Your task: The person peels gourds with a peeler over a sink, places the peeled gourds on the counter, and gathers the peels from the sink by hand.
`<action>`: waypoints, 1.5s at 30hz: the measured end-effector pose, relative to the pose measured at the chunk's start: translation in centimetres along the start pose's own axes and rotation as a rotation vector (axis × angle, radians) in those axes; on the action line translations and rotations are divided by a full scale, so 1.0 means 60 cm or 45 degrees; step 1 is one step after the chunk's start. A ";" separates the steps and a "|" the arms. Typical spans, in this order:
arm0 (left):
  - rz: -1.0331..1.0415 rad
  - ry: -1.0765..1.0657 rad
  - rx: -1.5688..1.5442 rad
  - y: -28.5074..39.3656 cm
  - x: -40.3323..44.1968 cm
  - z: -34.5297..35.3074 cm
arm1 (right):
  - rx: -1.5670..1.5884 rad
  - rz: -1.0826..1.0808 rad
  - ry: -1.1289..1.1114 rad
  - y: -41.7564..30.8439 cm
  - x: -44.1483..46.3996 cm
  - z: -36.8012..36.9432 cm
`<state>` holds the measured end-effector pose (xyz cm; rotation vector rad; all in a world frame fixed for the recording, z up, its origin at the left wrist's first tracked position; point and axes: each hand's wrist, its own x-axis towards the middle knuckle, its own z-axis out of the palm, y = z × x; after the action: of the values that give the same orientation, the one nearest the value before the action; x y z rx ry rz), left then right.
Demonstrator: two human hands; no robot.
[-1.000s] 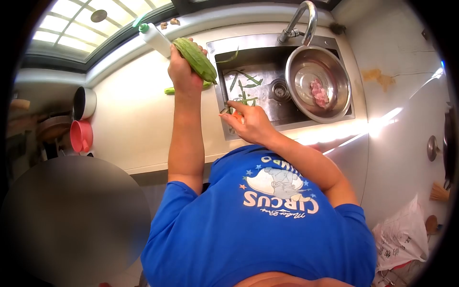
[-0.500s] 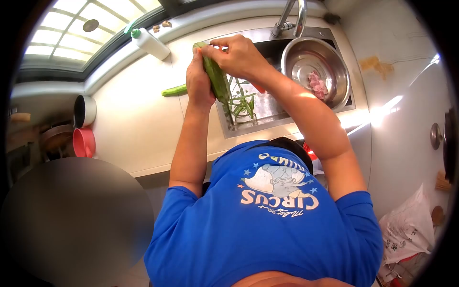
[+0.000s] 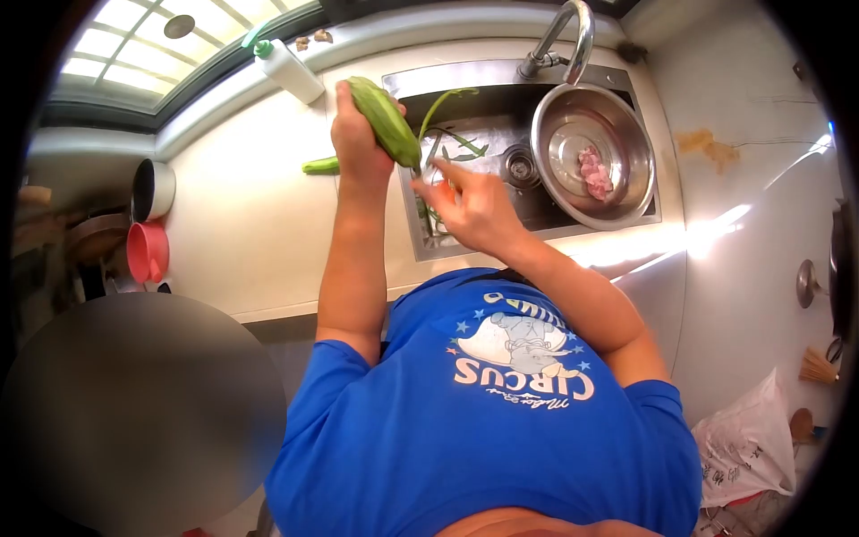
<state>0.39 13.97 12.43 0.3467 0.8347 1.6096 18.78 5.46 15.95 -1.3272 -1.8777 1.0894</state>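
My left hand (image 3: 360,148) is closed round a long green luffa gourd (image 3: 383,121), held tilted over the left edge of the sink (image 3: 488,72). My right hand (image 3: 479,206) is closed at the gourd's lower end, on what looks like a peeler (image 3: 422,172); fingers and blur hide most of it. Beside the gourd, a long green peel strip (image 3: 434,112) curves over the sink. More peelings (image 3: 467,146) lie in the basin below, partly behind my right hand. Another green piece of gourd (image 3: 320,166) rests on the counter, left of my left wrist.
A steel bowl (image 3: 637,152) with pieces of pink meat (image 3: 594,172) sits at the sink's right side, under the faucet (image 3: 583,40). A white pump bottle (image 3: 291,73) stands by the window. A pot (image 3: 159,190) and a red container (image 3: 148,252) are at the counter's left end.
My right hand has moved from the gourd's top end down to its lower end. The gourd shows more pale green surface, and a long peel strip now curves beside it.
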 end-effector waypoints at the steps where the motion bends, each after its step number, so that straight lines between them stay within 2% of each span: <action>1: 0.033 -0.027 -0.055 0.009 0.015 -0.007 | -0.058 -0.160 0.069 0.025 -0.012 0.019; 4: 0.062 -0.030 -0.002 0.022 0.021 -0.006 | 0.180 0.032 0.054 0.047 -0.020 0.009; 5: 0.041 -0.013 0.044 0.021 0.012 -0.001 | 0.089 0.038 0.058 0.046 -0.011 -0.005; 9: -0.093 -0.101 0.021 -0.003 -0.019 0.002 | 0.003 -0.121 0.125 -0.003 0.056 -0.042; 11: -0.077 -0.111 0.048 -0.011 -0.045 0.023 | -0.033 -0.247 0.150 -0.017 0.099 -0.043; 14: -0.030 -0.151 0.096 -0.025 -0.055 0.024 | -0.148 -0.291 0.344 -0.006 0.154 -0.013; 16: -0.019 -0.170 0.104 -0.013 -0.053 0.014 | -0.114 -0.216 0.202 -0.023 0.136 -0.011; 17: 0.019 -0.038 0.141 -0.007 -0.054 0.020 | -0.070 -0.166 0.135 -0.030 0.118 -0.010; 18: 0.047 -0.041 0.144 -0.004 -0.050 0.011 | -0.028 -0.113 0.069 -0.035 0.100 -0.010; 21: 0.090 -0.047 0.143 -0.001 -0.031 -0.014 | -0.063 -0.079 0.019 -0.016 0.035 0.008; 24: 0.045 0.166 0.091 0.016 -0.023 -0.002 | -0.076 -0.073 0.015 0.053 -0.036 0.047; 25: 0.059 0.137 0.058 0.018 -0.019 -0.003 | -0.078 -0.092 0.030 0.068 -0.043 0.048; 28: -0.062 0.032 0.026 0.013 -0.018 -0.008 | 0.075 0.122 -0.028 0.074 -0.035 0.018; 29: -0.116 0.074 0.014 0.010 -0.021 -0.001 | 0.047 0.211 -0.072 0.058 -0.027 -0.002; 32: -0.168 -0.077 0.026 -0.017 -0.018 -0.021 | 0.183 0.207 -0.067 0.032 0.003 -0.037; 33: -0.230 -0.167 0.017 -0.021 -0.018 -0.031 | 0.118 0.177 -0.043 0.027 0.015 -0.042; 36: -0.191 -0.143 0.188 -0.022 -0.051 -0.001 | 0.176 -0.024 0.094 0.013 0.054 -0.047; 37: -0.187 -0.173 0.127 -0.029 -0.053 -0.002 | 0.210 0.022 0.035 0.000 0.070 -0.055; 40: -0.212 -0.222 0.089 -0.036 -0.062 0.010 | 0.182 -0.108 0.093 0.007 0.122 -0.039; 45: -0.139 -0.198 0.053 -0.035 -0.057 0.010 | 0.090 -0.071 0.070 -0.019 0.144 -0.033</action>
<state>3.07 10.97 12.20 0.4428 0.7565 1.4464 17.02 13.97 17.96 -1.2454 -1.8088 1.0704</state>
